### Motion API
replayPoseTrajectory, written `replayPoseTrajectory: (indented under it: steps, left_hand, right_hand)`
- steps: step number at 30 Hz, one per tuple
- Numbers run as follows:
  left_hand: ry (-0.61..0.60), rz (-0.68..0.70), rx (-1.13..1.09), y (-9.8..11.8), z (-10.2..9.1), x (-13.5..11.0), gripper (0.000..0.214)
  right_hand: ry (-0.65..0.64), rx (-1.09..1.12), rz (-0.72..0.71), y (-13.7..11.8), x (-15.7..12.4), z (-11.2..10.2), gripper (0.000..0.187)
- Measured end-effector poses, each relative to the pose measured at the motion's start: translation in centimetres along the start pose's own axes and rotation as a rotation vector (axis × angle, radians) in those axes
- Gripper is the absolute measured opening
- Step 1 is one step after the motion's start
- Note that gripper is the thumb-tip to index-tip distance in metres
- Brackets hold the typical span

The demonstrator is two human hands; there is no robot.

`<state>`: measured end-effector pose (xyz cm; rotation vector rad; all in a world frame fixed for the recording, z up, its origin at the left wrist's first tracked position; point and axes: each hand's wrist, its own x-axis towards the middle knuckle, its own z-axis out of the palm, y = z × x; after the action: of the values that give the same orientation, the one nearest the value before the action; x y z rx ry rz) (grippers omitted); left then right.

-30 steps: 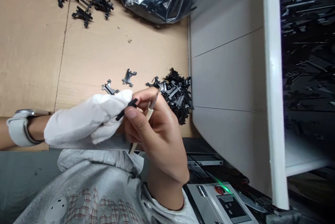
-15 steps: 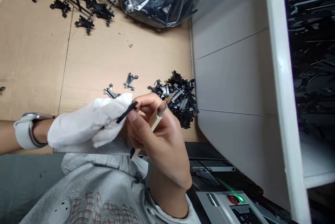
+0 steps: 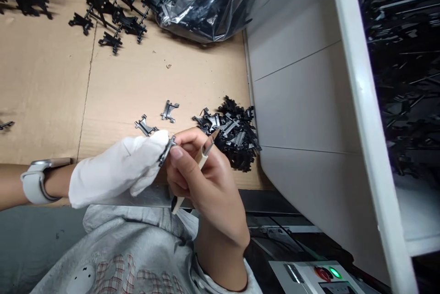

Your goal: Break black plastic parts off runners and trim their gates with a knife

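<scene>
Fingers of a white-gloved left hand (image 3: 118, 168) close narrowly on a small, glossy black plastic bracket (image 3: 167, 152), while those of a bare right hand (image 3: 209, 179) meet its upper end and grip a slim, cream-handled tool with a pointed blade (image 3: 202, 158). Just beyond the gloved fingertips lie two loose black plastic brackets (image 3: 167, 111); right of the bare fingers sits a jumbled heap of black plastic parts (image 3: 237, 140). The held piece looks light and stiff, perhaps slick against cloth, its thin ends likely fragile; its middle seems the surest hold, clear of the blade
</scene>
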<state>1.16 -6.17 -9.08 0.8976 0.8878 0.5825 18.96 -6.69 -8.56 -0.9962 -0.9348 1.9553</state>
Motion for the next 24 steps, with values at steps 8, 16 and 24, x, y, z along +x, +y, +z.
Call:
replayPoseTrajectory:
  steps: [8, 16, 24]
  left_hand:
    - [-0.014, -0.045, 0.081, 0.7, 0.3, -0.4, 0.082]
    - [0.180, 0.201, 0.519, 1.0, 0.1, -0.1, 0.031]
    - [0.379, 0.250, 0.788, 3.5, -0.8, 0.6, 0.027]
  right_hand:
    - [-0.040, 0.005, -0.017, -0.5, 0.1, 0.2, 0.032]
    - [-0.002, 0.023, -0.054, 0.3, 0.3, -0.3, 0.031]
    - [0.022, 0.037, -0.005, 1.6, 0.7, -1.0, 0.039]
